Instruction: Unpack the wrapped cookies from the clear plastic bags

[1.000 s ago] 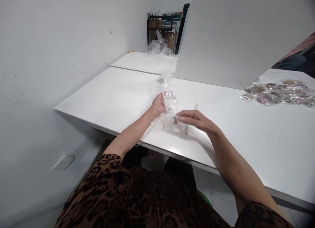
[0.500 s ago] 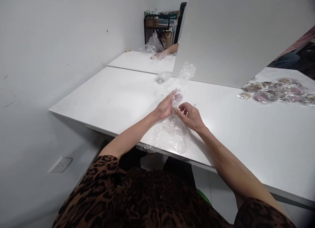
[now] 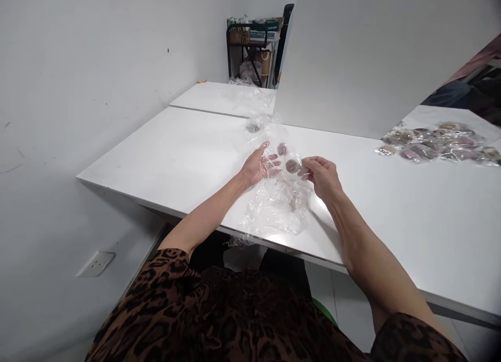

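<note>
My left hand (image 3: 256, 165) lies palm up with its fingers spread, partly seen through clear plastic film. At its fingertips is a small pinkish-purple round item (image 3: 282, 148). My right hand (image 3: 323, 177) pinches the edge of a clear plastic packet with a brownish round item (image 3: 292, 166) in it. Crumpled clear plastic bags (image 3: 274, 208) lie below both hands and reach the table's front edge. Whether the pink item shares a packet with the brown one, I cannot tell.
Several wrapped items in brown and pink (image 3: 446, 142) lie in a pile at the right. Another plastic packet (image 3: 255, 126) sits beyond my left hand. A grey panel (image 3: 352, 59) stands across the white table (image 3: 156, 153). Behind is a black rack (image 3: 247, 37) with boxes.
My right hand has moved right, drawing out the packet with the brown item. My left hand's fingers have spread. The other person's hand at the back has left the view.
</note>
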`<state>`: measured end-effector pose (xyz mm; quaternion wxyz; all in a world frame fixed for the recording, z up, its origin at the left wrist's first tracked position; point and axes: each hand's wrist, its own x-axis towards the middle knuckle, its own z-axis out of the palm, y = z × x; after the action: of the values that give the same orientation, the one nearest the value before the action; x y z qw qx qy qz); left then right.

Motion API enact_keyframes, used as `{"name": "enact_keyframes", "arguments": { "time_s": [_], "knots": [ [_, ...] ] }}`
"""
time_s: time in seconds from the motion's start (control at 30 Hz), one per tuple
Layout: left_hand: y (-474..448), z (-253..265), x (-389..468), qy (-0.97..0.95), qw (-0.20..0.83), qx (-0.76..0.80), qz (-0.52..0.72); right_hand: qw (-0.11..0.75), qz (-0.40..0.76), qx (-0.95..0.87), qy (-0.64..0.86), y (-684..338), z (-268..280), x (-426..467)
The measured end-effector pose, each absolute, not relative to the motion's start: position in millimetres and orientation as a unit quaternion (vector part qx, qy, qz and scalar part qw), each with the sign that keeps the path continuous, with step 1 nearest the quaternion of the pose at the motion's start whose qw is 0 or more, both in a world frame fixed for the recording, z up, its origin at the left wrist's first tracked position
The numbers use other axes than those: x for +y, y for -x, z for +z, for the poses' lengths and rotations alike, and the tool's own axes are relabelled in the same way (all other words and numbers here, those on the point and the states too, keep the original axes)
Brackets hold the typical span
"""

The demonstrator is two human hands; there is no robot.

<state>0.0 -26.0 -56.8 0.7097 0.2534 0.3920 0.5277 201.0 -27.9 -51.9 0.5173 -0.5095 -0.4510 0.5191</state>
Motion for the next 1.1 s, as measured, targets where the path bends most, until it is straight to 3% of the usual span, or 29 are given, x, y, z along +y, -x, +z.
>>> {"name": "enact_keyframes", "arguments": {
  "time_s": [0.27,0.4,0.63,0.8,1.1],
  "knots": [
    [4.2,-52.8,-26.0,-0.257,0.677,0.399,0.563,0.464,0.492,-0.445,0.587,-213.8,-69.6,-6.3],
    [3.5,-50.8,-27.4,-0.282,0.671,0.386,0.567,0.473,0.46,-0.528,0.535,-212.7,-71.1,-6.0],
    [-7.8,-37.7,-31.0,-0.336,0.662,0.38,0.552,0.369,0.584,-0.578,0.434,-207.3,-56.4,-24.7],
    [-4.5,-8.9,-30.1,-0.342,0.64,0.403,0.558,0.403,0.639,-0.475,0.451,-214.7,-57.8,-16.2],
    [-2.4,52.0,-35.1,-0.375,0.594,0.414,0.579,0.478,0.593,-0.417,0.497,-222.3,-71.9,7.0]
  ]
}}
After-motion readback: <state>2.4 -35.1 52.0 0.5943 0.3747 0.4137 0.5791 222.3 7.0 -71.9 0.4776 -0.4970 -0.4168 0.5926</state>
